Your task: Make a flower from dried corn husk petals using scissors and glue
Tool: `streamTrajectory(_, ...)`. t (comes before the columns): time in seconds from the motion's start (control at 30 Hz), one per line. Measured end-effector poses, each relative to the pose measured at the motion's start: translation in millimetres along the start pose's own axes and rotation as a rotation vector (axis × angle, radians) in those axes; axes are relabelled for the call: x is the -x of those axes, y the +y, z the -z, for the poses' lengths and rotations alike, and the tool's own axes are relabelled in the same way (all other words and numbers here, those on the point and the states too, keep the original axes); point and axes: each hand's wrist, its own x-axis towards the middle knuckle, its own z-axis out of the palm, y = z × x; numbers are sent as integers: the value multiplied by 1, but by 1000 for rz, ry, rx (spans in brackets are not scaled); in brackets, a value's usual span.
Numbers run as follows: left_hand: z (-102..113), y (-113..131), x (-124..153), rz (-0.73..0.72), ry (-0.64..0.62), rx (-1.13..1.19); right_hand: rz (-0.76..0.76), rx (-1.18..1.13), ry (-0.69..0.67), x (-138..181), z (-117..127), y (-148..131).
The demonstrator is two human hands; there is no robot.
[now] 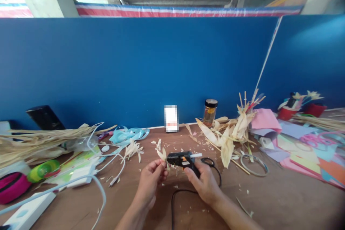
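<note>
My right hand (205, 179) is wrapped round the handle of a black hot glue gun (179, 159), with a white glue stick (196, 155) poking out of its back end. The gun's nozzle points left. Between the fingertips of my left hand (153, 174) is pinched a small pale corn husk flower (163, 155), its petals spread upward. The nozzle is right at the flower; whether they touch I cannot tell. From the gun a black cord (173, 201) runs down toward the table's near edge. Loose husk pieces (133, 150) lie left of the flower.
Small husk scraps litter the brown table (129, 205). At left are power strips (29, 212), white cables, blue ribbon (129, 134) and dried husks (45, 142). A lidded jar (209, 113), a husk bundle (239, 127) and coloured paper (304, 154) lie right. A blue partition (151, 68) stands behind.
</note>
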Motion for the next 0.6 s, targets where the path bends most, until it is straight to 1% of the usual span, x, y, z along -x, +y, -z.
streamTrajectory(0.43, -1, 1, 0, -10, 20, -1, 1, 19, 18, 0, -1, 0)
streamTrajectory(0.6, 1, -1, -2, -7, 27, 14, -53, 39, -14, -1, -2, 1)
